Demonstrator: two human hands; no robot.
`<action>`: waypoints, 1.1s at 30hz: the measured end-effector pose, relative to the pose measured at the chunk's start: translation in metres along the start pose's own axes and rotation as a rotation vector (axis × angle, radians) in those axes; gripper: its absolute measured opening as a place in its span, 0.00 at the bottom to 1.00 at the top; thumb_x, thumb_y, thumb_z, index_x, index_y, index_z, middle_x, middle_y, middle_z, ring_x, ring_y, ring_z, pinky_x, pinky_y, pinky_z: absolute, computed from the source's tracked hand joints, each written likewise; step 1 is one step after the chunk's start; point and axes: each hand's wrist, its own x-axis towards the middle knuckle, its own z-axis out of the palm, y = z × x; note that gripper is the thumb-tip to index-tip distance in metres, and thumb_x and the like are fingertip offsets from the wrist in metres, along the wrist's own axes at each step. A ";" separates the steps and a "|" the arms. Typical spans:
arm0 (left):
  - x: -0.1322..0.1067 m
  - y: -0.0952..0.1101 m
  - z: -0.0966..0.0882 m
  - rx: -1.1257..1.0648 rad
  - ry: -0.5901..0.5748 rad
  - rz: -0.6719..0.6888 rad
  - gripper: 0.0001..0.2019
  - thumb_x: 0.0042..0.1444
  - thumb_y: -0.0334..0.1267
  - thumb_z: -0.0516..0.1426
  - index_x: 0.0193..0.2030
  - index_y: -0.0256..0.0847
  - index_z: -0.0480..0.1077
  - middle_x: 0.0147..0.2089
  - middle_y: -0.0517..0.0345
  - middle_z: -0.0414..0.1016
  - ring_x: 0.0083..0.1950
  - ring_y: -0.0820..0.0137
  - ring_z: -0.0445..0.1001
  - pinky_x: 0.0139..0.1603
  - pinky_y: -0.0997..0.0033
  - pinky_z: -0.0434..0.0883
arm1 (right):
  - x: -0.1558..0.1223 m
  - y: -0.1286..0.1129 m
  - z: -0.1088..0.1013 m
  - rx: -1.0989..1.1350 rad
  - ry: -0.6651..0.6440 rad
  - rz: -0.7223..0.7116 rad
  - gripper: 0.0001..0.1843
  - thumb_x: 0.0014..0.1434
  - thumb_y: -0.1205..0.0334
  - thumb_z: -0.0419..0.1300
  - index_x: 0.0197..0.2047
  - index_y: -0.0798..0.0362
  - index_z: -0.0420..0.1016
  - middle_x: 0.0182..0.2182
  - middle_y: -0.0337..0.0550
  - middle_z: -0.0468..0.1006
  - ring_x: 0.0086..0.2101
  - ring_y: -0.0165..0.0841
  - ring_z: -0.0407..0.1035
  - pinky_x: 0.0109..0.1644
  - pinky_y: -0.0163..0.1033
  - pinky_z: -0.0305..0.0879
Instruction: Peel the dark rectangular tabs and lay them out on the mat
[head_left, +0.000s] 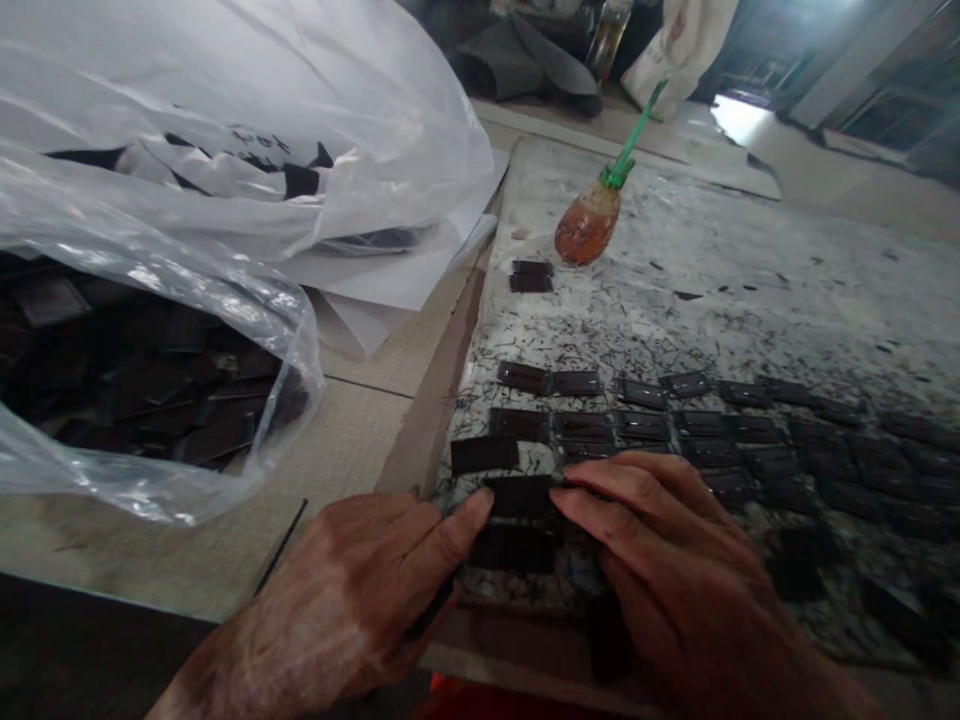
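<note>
A flat dark rectangular piece (521, 495) is being touched from both sides on a speckled grey board (675, 250). Its left end is being met by the thumb (466, 517) of the left hand (345, 600), and its right end by the fingertips (577, 490) of the right hand (675, 560). Both hands are being held low and nearly flat, with a narrow gap between them, but whether the piece is being gripped cannot be told. A second dark piece (514, 548) is being partly covered by the hands, just below the first. Rows of similar pieces (637, 425) are being laid out beyond and beside the right hand. A small stack of two pieces (531, 277) and an orange-brown bottle with a green nozzle (589, 225) are being borne further up the board. More dark pieces (150, 380) are being contained in a clear plastic bag (225, 130) on the table to the left.
</note>
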 end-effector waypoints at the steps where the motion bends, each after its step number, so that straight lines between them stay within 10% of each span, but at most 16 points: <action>1: 0.000 0.000 0.000 0.003 -0.008 -0.002 0.20 0.62 0.30 0.49 0.61 0.29 0.56 0.27 0.60 0.70 0.24 0.69 0.69 0.21 0.71 0.67 | -0.002 0.000 0.003 -0.021 -0.020 -0.001 0.16 0.59 0.76 0.51 0.44 0.56 0.77 0.44 0.44 0.79 0.46 0.37 0.66 0.52 0.42 0.62; 33: 0.004 0.005 -0.003 0.043 -0.042 -0.051 0.20 0.61 0.30 0.50 0.60 0.34 0.56 0.29 0.60 0.71 0.26 0.70 0.69 0.25 0.72 0.65 | -0.008 -0.005 0.020 -0.086 0.040 0.061 0.07 0.59 0.67 0.59 0.39 0.51 0.77 0.36 0.43 0.78 0.47 0.41 0.64 0.58 0.52 0.51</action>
